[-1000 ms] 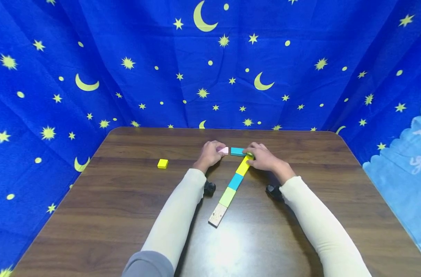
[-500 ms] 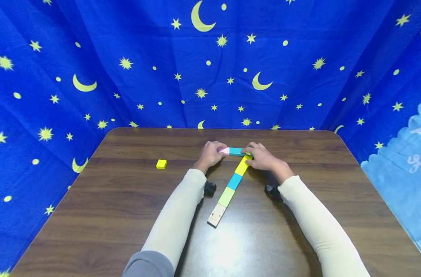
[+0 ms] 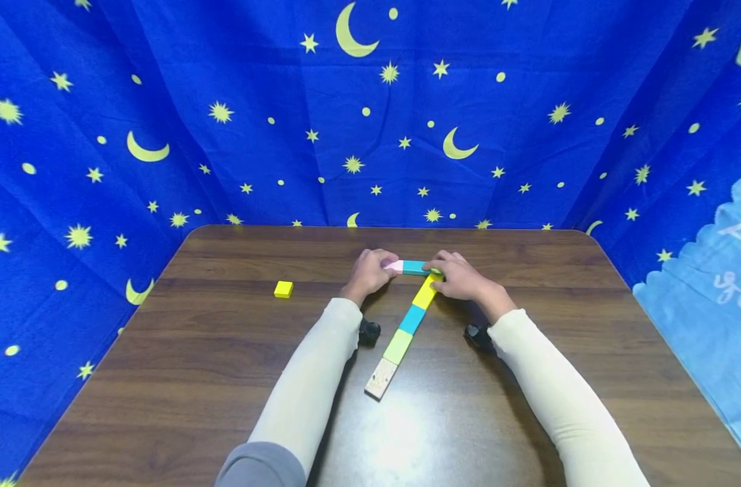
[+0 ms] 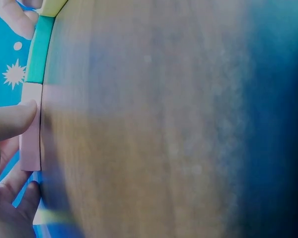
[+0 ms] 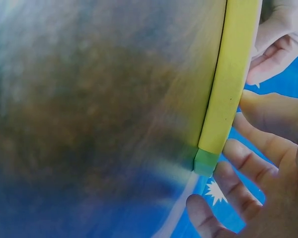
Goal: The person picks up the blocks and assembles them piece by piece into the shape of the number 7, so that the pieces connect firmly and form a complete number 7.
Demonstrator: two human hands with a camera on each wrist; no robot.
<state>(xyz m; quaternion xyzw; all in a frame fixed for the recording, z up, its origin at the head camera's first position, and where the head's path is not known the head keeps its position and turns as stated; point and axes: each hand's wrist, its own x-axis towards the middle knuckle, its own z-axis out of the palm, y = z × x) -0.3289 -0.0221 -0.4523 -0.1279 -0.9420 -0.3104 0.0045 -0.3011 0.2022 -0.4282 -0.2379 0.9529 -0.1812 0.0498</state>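
At the far part of the table, my left hand [image 3: 367,272] pinches a pink block [image 4: 31,144] between thumb and fingers. This block lies end to end with a turquoise block [image 3: 414,268]. To the right, my right hand [image 3: 460,276] holds the corner of the row, its fingers curled at a light green block [image 5: 206,162] and its thumb against a yellow block [image 5: 228,84]. From that corner a slanting line runs toward me: the yellow block, a blue block [image 3: 412,319], another light green block [image 3: 397,347] and a speckled whitish block [image 3: 380,379]. My right fingers partly hide the corner.
A lone yellow block [image 3: 283,289] lies left of my left arm on the brown wooden table [image 3: 224,379]. Black wrist cameras hang under both wrists, close to the slanting line. A blue curtain [image 3: 370,95] with moons and stars stands behind the table's far edge.
The pink block has moved right against the turquoise block, closing the small gap between them. My right hand has stayed at the corner, and the slanting line looks unchanged.
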